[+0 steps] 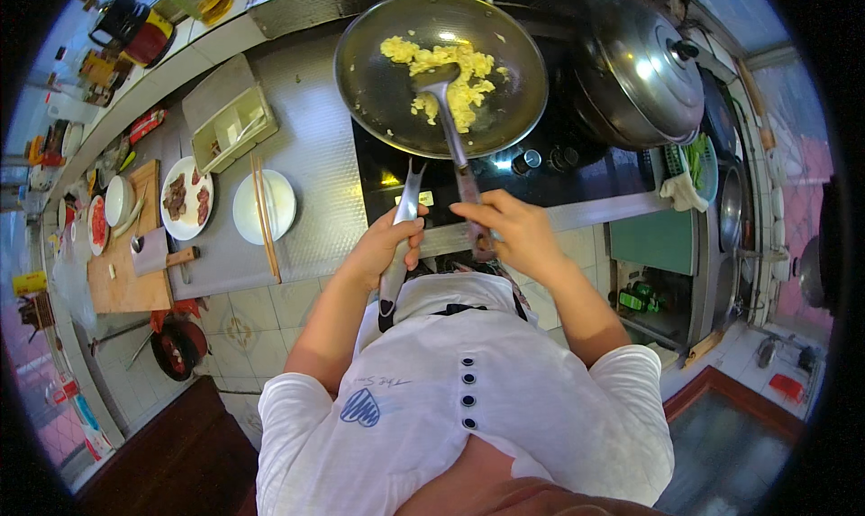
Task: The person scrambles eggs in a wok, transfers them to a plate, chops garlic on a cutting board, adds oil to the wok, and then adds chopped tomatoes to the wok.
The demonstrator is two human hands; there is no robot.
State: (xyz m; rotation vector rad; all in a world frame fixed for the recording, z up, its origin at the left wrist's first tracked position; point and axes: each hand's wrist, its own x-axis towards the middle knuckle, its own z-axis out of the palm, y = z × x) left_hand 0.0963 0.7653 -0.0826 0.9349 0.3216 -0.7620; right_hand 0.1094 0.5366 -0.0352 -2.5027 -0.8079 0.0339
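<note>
My left hand (390,244) grips the long handle (409,202) of a metal wok (365,104) on the black stovetop. In my right hand (517,236) is the handle of a metal wok spatula (449,111). Its blade rests among yellow scrambled egg pieces (466,67) in the middle of the wok. Small bits of egg stick to the wok's wall. Left of the stove, a white bowl (284,209) stands on the metal counter with a pair of wooden chopsticks (264,219) laid across it.
A large lidded steel pot (642,77) stands right of the wok, near the stove knobs (526,161). To the left are a plate of meat pieces (187,198), a compartmented seasoning box (236,131), and a cutting board (128,283) with a cleaver (159,254). Bottles and jars (135,30) line the back ledge.
</note>
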